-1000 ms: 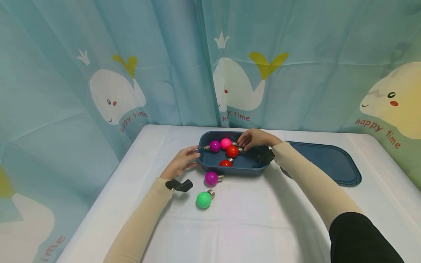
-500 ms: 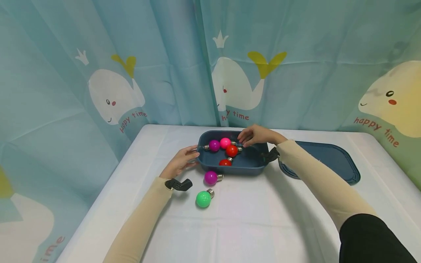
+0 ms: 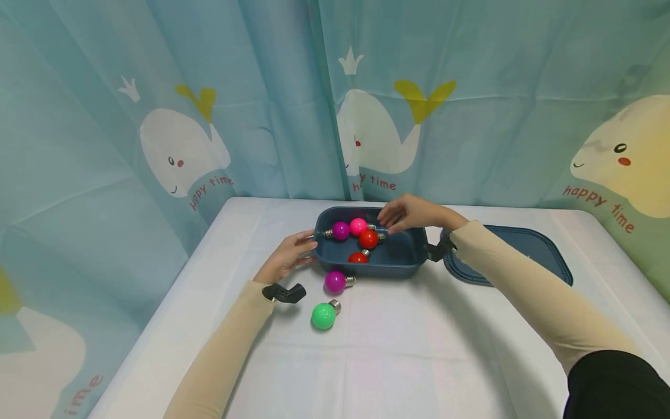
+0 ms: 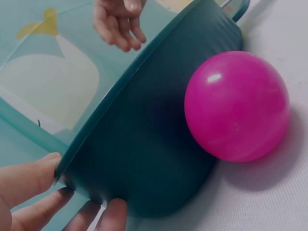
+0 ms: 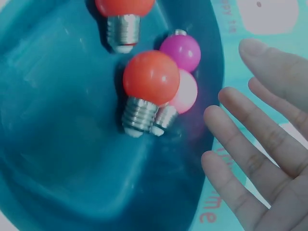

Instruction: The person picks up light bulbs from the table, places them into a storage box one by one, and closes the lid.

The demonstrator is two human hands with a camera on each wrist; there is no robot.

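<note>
A dark blue plastic box (image 3: 377, 271) stands near the far edge of the table. My left hand (image 3: 285, 256) grips its left end, thumb at the rim and fingers against the outer wall (image 4: 139, 130). Inside lie a purple bulb (image 3: 341, 230), a pink bulb (image 3: 358, 226), a red bulb (image 3: 368, 239) and another red bulb (image 3: 358, 257), partly hidden by the front wall. Over the box's far right part hovers my right hand (image 3: 413, 212), its relaxed fingers (image 5: 245, 149) spread and holding nothing. The box's contents are hidden from the left wrist camera.
In front of the box, a purple bulb (image 3: 335, 281) and a green bulb (image 3: 323, 316) lie on the white cloth. A dark blue lid (image 3: 528, 247) lies to the right, partly under the right forearm. A printed curtain (image 3: 282, 116) hangs behind the table.
My right hand has risen slightly and drawn back from the bulbs, and its forearm has shifted right. The left hand stays at the box, and the bulbs keep their places.
</note>
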